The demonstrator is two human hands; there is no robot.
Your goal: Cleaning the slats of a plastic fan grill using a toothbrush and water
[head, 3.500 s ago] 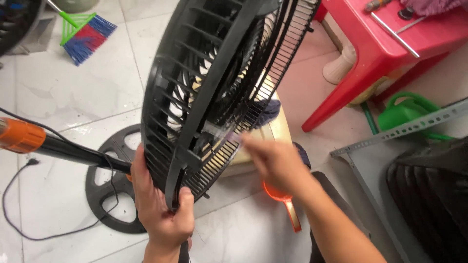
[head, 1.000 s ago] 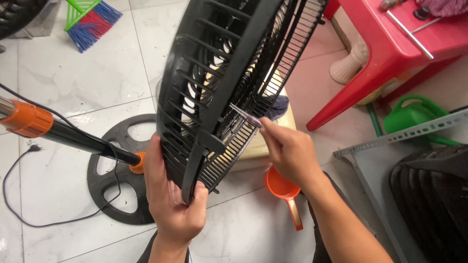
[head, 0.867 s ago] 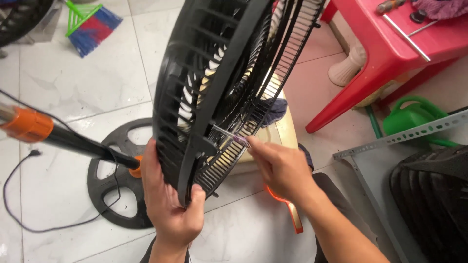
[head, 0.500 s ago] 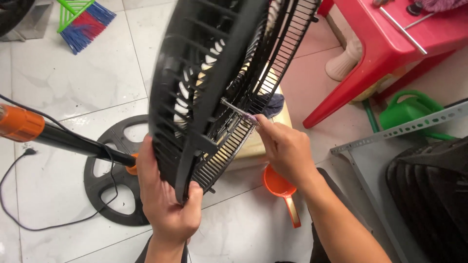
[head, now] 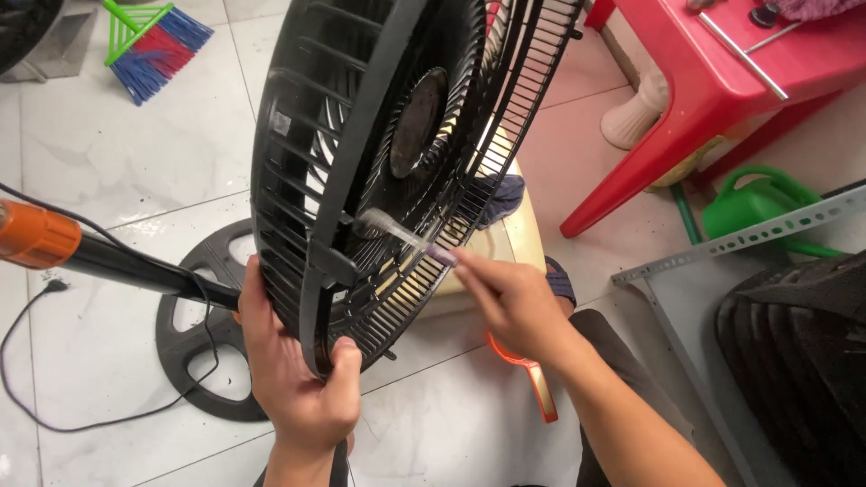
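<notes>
A white tiled floor [head: 117,180] spreads under everything. At upper right stands a red plastic table [head: 722,81], with a green watering can [head: 758,203] beside its leg and a grey perforated metal angle bar [head: 740,239] crossing below. A black round fan base [head: 194,338] lies on the tiles at left, its black pole with an orange collar [head: 36,236] running in from the left edge; a small broom [head: 153,45] with blue and red bristles lies at upper left. An orange scoop [head: 532,388] sits behind the right forearm.

The black fan grille [head: 388,153] fills the middle, held tilted on edge. The left hand [head: 302,383] grips its lower rim, fingers wrapped around. The right hand [head: 514,302] pinches a clear-handled toothbrush [head: 401,236], its head pushed against the grille's ribs.
</notes>
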